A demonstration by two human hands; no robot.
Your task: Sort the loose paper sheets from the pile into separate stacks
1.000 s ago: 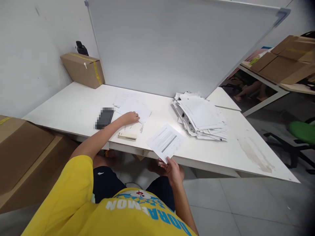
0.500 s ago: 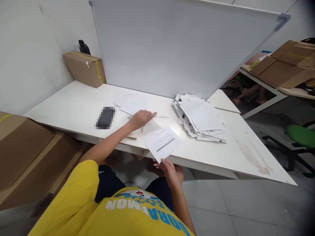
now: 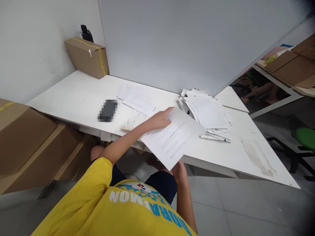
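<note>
A white printed sheet of paper (image 3: 172, 139) is raised and tilted over the table's front edge. At its upper left edge is my left hand (image 3: 158, 120), closed on the sheet with the index finger stretched along it and the thumb on its face. From below, my right hand (image 3: 180, 172) grips the sheet's lower corner; its fingers are mostly hidden behind the paper. Left of the sheet, partly behind my left forearm, lies a low stack of papers (image 3: 134, 118). Beyond it rest more loose printed sheets (image 3: 139, 100).
A thick untidy pile of papers (image 3: 204, 109) stands on the white table (image 3: 246, 137) at right. A pixelated dark object (image 3: 107, 110) lies at left. A cardboard box (image 3: 86, 59) stands at the back left, with larger boxes (image 3: 27, 144) beside the table. A whiteboard (image 3: 172, 42) rises behind.
My left hand has moved right, from over the low stack to the sheet at my right hand. The sheet in view now shows different printing and hides the dark-barred page seen before.
</note>
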